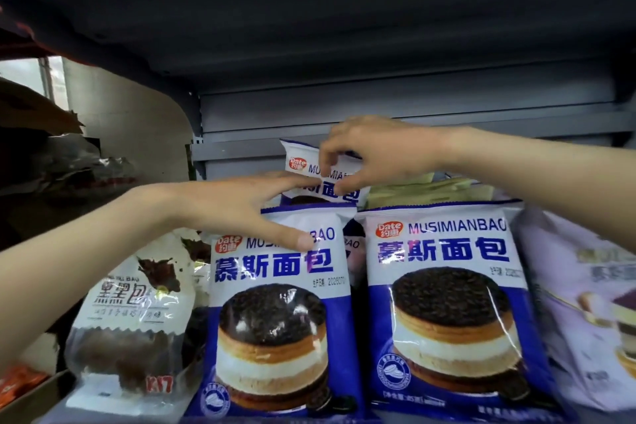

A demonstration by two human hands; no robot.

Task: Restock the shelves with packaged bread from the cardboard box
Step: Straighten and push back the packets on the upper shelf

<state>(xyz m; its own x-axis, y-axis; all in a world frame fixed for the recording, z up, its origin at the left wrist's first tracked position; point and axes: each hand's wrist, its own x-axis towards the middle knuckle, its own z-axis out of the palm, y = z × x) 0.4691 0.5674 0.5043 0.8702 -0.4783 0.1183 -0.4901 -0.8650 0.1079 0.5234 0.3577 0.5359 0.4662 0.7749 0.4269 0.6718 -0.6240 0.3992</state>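
- Right blue bread packet (444,303): "Date", "MUSIMIANBAO", "慕斯面包".
- Left blue bread packet (278,313): "Date", "慕斯面包", partial date "202607".
- Rear packet (303,165): "Date", "MUSIMIAN".

Glossy plastic bread packets (444,293) on matt grey metal shelving (378,107).

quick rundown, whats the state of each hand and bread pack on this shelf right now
left hand: fingers straight, resting on top of the front left pack
right hand: fingers curled, pinching the back pack
back pack: upright behind the front row
front left pack: upright, facing out
front right pack: upright, facing out
chocolate bread bag: leaning at the left
purple pack: at the right, blurred
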